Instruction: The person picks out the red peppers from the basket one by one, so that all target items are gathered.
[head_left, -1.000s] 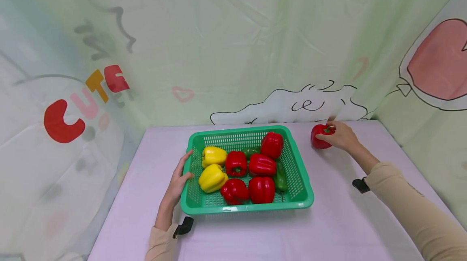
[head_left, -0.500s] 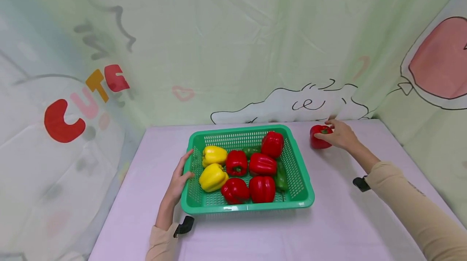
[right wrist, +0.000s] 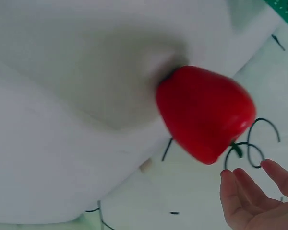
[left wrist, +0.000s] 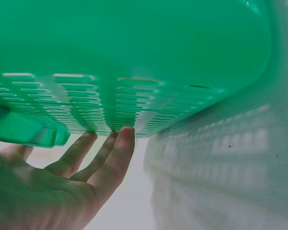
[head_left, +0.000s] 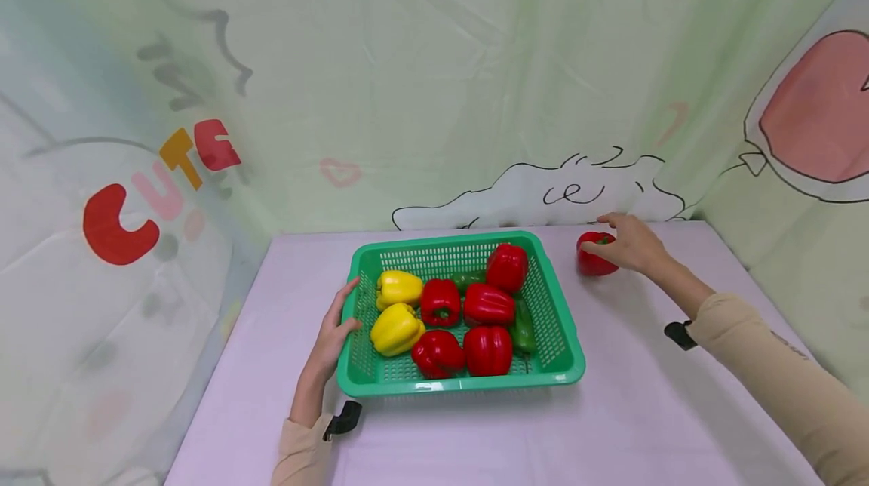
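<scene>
A red bell pepper [head_left: 594, 255] stands upright on the table, right of a green plastic basket [head_left: 460, 386]. My right hand [head_left: 634, 246] is just above and beside it, thumb and fingers spread apart; in the right wrist view a gap separates the fingertips from the pepper [right wrist: 206, 112]. The basket holds several red bell peppers [head_left: 489, 305], two yellow bell peppers [head_left: 397, 330] and green peppers [head_left: 523, 329], partly hidden. At the basket's left side rests my left hand [head_left: 330, 336]. Its extended fingertips [left wrist: 125, 136] touch the slotted outer wall in the left wrist view.
The table [head_left: 434, 441] has a pale lilac cover. A printed curtain [head_left: 434, 93] hangs right behind its far edge and along both sides. Both forearms come in from the front, each with a black wrist camera [head_left: 345, 419].
My right hand has let go of the red bell pepper, its fingers lifting up off the top and drawing slightly back. The left hand and the basket have stayed in place.
</scene>
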Demonstrator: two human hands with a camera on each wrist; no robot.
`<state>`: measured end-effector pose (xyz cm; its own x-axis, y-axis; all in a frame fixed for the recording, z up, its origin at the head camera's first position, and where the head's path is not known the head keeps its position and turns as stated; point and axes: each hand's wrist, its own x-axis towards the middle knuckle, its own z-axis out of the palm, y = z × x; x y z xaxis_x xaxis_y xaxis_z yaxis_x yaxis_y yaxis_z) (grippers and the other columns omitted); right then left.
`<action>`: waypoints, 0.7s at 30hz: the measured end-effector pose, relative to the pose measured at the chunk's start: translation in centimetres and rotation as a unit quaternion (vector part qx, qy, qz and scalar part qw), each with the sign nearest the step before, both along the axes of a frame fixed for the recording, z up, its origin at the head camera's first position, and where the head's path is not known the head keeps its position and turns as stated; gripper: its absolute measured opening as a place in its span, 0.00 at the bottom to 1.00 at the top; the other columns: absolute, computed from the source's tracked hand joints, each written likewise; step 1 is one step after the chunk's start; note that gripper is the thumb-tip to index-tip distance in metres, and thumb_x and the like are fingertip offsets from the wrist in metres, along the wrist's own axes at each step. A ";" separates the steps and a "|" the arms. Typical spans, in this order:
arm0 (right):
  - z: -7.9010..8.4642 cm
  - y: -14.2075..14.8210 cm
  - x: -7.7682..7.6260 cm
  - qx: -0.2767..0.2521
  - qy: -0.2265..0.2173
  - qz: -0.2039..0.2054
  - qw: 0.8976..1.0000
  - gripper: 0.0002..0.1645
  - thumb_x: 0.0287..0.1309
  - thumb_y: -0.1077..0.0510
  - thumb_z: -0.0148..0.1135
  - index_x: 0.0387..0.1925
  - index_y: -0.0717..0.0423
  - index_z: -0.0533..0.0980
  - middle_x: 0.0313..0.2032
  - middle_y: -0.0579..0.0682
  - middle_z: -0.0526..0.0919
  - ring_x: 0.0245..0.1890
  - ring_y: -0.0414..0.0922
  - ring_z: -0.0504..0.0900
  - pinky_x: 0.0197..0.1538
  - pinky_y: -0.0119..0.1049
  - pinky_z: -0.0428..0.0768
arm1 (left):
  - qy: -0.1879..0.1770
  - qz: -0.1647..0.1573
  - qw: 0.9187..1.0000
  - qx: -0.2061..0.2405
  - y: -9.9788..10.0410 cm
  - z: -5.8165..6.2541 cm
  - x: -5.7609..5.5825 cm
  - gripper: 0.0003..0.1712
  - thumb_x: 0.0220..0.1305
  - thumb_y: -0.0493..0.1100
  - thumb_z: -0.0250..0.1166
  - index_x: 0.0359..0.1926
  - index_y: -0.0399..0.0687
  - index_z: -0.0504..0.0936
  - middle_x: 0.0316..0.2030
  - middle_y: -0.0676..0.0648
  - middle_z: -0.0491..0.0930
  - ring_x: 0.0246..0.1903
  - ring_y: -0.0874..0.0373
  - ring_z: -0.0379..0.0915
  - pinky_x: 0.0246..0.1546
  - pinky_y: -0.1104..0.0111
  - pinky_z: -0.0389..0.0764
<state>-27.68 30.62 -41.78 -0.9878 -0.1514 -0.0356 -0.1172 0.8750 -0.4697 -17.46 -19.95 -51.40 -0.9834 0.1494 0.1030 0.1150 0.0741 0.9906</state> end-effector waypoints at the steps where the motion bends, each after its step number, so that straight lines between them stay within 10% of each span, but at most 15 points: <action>1: 0.3 -0.3 0.2 0.001 0.003 0.005 1.000 0.43 0.58 0.49 0.64 0.65 0.72 0.62 0.58 0.75 0.65 0.56 0.70 0.64 0.48 0.63 0.76 | 0.001 -0.001 1.000 -0.001 0.0 0.0 0.0 0.44 0.58 0.29 0.48 0.77 0.52 0.53 0.77 0.42 0.44 0.73 0.41 0.44 0.67 0.44 0.53; 21: 4.1 -8.4 3.3 0.001 0.074 0.115 0.991 0.38 0.55 0.50 0.69 0.61 0.68 0.71 0.55 0.68 0.77 0.52 0.63 0.77 0.43 0.55 0.81 | 0.005 0.003 1.000 0.000 0.0 -0.2 -0.1 0.44 0.59 0.29 0.49 0.77 0.51 0.54 0.77 0.41 0.44 0.73 0.40 0.44 0.66 0.44 0.56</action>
